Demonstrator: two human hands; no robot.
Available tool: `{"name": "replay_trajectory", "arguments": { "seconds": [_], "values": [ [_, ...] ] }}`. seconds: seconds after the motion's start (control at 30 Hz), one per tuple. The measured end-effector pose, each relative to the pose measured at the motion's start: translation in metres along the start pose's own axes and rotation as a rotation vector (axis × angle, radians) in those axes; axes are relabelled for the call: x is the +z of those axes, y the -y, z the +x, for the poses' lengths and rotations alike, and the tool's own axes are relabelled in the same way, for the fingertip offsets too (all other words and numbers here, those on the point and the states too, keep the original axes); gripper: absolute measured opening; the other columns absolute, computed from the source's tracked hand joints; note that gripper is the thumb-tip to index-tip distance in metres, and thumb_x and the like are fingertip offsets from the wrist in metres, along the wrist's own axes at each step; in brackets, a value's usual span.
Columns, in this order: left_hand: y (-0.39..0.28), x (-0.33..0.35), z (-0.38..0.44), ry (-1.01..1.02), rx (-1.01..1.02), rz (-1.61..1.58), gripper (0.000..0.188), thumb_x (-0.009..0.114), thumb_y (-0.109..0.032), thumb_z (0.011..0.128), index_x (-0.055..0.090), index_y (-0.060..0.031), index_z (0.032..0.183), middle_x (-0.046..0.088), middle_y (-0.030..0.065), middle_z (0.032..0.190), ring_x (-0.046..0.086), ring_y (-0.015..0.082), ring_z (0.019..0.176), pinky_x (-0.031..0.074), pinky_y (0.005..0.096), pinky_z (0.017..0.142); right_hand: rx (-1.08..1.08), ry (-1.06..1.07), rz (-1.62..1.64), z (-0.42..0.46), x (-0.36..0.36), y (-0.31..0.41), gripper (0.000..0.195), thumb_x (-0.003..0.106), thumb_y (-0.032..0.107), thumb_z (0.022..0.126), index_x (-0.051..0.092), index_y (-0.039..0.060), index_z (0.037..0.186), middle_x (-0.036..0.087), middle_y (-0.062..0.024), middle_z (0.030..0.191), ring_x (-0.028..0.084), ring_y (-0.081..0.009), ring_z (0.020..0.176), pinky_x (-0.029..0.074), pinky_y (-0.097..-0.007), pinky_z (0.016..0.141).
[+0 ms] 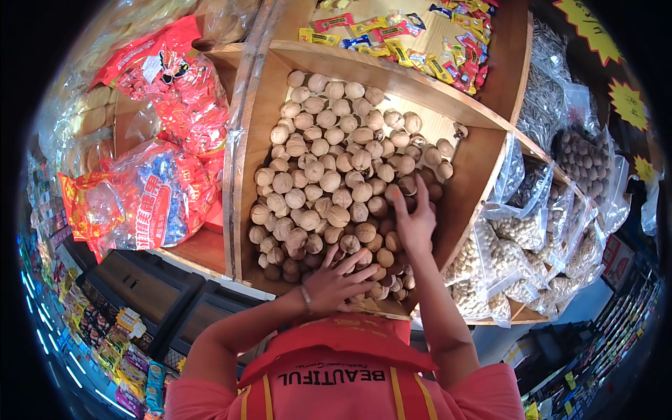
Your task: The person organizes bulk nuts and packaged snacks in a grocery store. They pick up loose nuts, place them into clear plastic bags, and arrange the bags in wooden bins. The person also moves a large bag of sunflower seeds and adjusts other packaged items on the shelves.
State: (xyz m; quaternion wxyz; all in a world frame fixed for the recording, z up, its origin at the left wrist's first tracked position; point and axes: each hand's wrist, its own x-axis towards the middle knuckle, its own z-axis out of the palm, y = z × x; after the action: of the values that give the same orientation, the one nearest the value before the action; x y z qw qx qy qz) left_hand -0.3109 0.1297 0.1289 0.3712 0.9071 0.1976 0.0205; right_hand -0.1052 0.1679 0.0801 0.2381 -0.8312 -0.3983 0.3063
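Whole walnuts (329, 181) fill much of a wooden bin (472, 157) in front of me, heaped in several layers toward its near side. My left hand (338, 281) lies palm down over the nuts at the near edge, fingers spread, with a bracelet at the wrist. Farther in, near the bin's right wall, my right hand (416, 223) reaches down with its fingers apart. Its fingertips touch shaded walnuts. I see no nut gripped in either hand, though both palms are hidden.
Wrapped candies (399, 37) lie in the compartment beyond the divider. To the left are a red candy bag (178, 94) and a bag of blue-wrapped sweets (163, 194). Clear bags of nuts (504, 262) crowd the right side. Dark lidded bins (142, 289) stand lower left.
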Motion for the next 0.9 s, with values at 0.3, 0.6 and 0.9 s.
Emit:
{"name": "replay_trajectory", "arguments": {
  "seconds": [0.3, 0.6, 0.9],
  "values": [
    [0.056, 0.025, 0.032, 0.045, -0.169, 0.273, 0.026, 0.062, -0.031, 0.072, 0.064, -0.0244, 0.097, 0.049, 0.0041, 0.119, 0.031, 0.0361, 0.126, 0.023, 0.0680, 0.094, -0.141, -0.054, 0.331, 0.027, 0.058, 0.028, 0.071, 0.068, 0.031, 0.079, 0.036, 0.0078, 0.138, 0.052, -0.0192, 0.125, 0.056, -0.0283, 0.107, 0.044, -0.0363, 0.087],
    [0.102, -0.108, 0.057, -0.437, -0.202, 0.133, 0.047, 0.063, -0.008, 0.075, 0.054, -0.0146, 0.121, 0.043, 0.0084, 0.134, 0.036, 0.0312, 0.125, 0.029, 0.0463, 0.103, 0.205, 0.237, 0.931, -0.008, -0.065, 0.025, 0.041, 0.054, 0.023, 0.092, 0.046, 0.0023, 0.126, 0.050, -0.0099, 0.125, 0.047, -0.0197, 0.117, 0.037, -0.0370, 0.099],
    [0.003, -0.016, -0.114, -1.170, -1.224, -1.409, 0.043, 0.048, -0.013, 0.093, 0.035, -0.0025, 0.133, 0.044, 0.0105, 0.129, 0.045, 0.0187, 0.117, 0.038, 0.0325, 0.098, 0.580, 0.699, 1.051, -0.174, -0.045, -0.110, 0.057, 0.045, 0.028, 0.094, 0.021, 0.0004, 0.138, 0.028, -0.0200, 0.140, 0.036, -0.0319, 0.127, 0.031, -0.0462, 0.105]
  ]
}}
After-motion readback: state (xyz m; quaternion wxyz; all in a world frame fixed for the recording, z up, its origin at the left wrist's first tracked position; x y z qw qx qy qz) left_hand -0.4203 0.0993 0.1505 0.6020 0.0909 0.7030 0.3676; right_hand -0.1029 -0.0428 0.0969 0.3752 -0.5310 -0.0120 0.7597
